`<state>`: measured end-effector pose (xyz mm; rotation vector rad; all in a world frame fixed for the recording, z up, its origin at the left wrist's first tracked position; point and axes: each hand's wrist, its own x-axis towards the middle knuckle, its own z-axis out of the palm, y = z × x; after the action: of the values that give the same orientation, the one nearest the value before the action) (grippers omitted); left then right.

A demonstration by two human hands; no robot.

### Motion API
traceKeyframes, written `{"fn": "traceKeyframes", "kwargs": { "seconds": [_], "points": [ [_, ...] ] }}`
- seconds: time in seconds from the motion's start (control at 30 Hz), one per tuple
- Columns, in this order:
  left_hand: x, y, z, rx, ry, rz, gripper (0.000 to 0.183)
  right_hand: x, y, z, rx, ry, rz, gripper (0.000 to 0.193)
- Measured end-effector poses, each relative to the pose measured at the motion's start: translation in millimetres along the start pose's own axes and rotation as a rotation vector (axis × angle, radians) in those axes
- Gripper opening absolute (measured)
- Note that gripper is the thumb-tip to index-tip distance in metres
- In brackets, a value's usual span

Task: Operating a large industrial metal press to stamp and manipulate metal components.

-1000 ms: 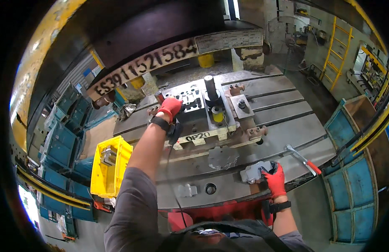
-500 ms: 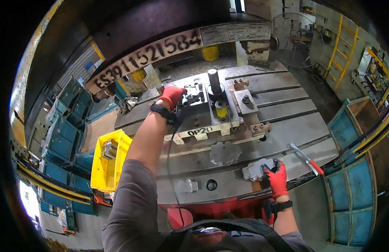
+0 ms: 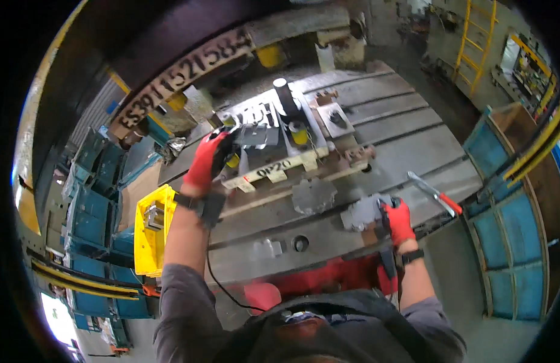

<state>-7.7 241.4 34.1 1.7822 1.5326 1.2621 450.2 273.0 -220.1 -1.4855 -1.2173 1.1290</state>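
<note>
My left hand (image 3: pixel 208 158), in a red glove with dark fingers, grips a flat grey metal plate (image 3: pixel 256 137) by its left edge. The plate is tilted, blurred by motion, above the left part of the die (image 3: pixel 268 171). A dark guide post (image 3: pixel 285 97) and a yellow-sleeved post (image 3: pixel 299 134) stand on the die's right part. My right hand (image 3: pixel 399 220), also gloved, has its fingers closed on the right edge of a grey flat metal blank (image 3: pixel 361 213) near the table's front edge; whether it is one blank or a stack I cannot tell.
Another grey plate (image 3: pixel 314 196) lies in front of the die, and a small clear piece (image 3: pixel 268 248) beside a round hole. Red-handled tongs (image 3: pixel 434 192) lie at the right. A yellow bin (image 3: pixel 148 245) with metal parts stands at left. The press ram (image 3: pixel 183 72) overhangs the back.
My left hand has drawn back from the die toward me and left, with the metal plate now showing in it. The right hand stays at the blank. The whole view has shifted.
</note>
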Motion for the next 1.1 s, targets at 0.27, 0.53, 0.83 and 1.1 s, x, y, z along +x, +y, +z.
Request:
{"fn": "traceKeyframes", "kwargs": {
  "seconds": [0.27, 0.53, 0.83, 1.1],
  "points": [
    [-177.3, -21.4, 29.8, -0.277, 0.041, -0.650, 0.020, -10.2, -29.5, -7.1, -0.269, 0.070, -0.070, 0.037],
    [-268.2, -56.7, 76.9, -0.401, 0.286, -0.672, 0.023, -42.5, -77.1, -17.1, -0.735, 0.317, -0.508, 0.042],
    [-276.5, -58.4, 82.2, 0.735, 0.156, -0.355, 0.050, -53.0, -120.4, 4.0, -0.210, 0.047, -0.230, 0.035],
    [-260.8, -50.7, 67.1, 0.677, 0.127, -0.183, 0.055, -2.6, -185.9, 84.1, 0.349, -0.170, -0.416, 0.037]
  ]
}}
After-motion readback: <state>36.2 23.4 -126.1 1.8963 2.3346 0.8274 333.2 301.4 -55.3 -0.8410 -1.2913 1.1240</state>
